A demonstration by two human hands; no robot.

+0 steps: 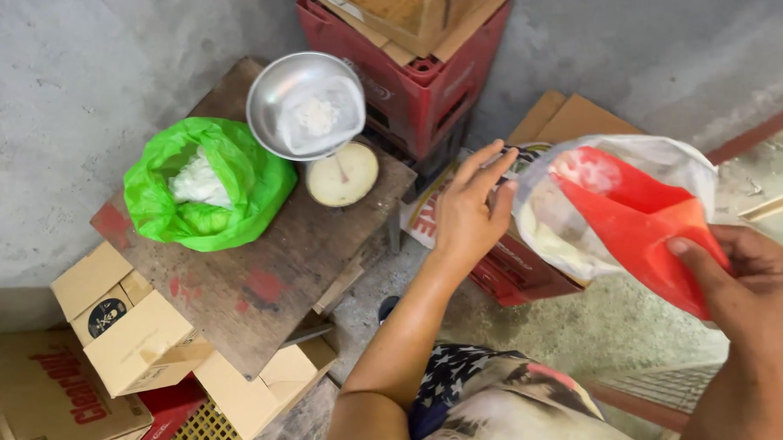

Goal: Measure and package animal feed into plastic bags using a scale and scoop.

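Observation:
My right hand (758, 285) grips a red plastic scoop (642, 222) whose tip is dusted with white powder and sits inside a translucent plastic bag (662, 160) of white powder. Fingers together, my left hand (468, 210) holds the bag's left edge. Left of it, on a worn wooden table (262, 278), a green plastic bag (205, 188) lies open with white powder inside. Beside the green bag stands a kitchen scale with a round dial (343, 174) and a metal bowl (305, 105) holding a clear bag of white powder.
A red crate (420, 78) topped with cardboard stands behind the scale against a grey concrete wall. Cardboard boxes (132, 332) and a yellow-and-red crate (185, 436) crowd the lower left. Flattened cardboard (572, 115) and a red crate lie under the translucent bag.

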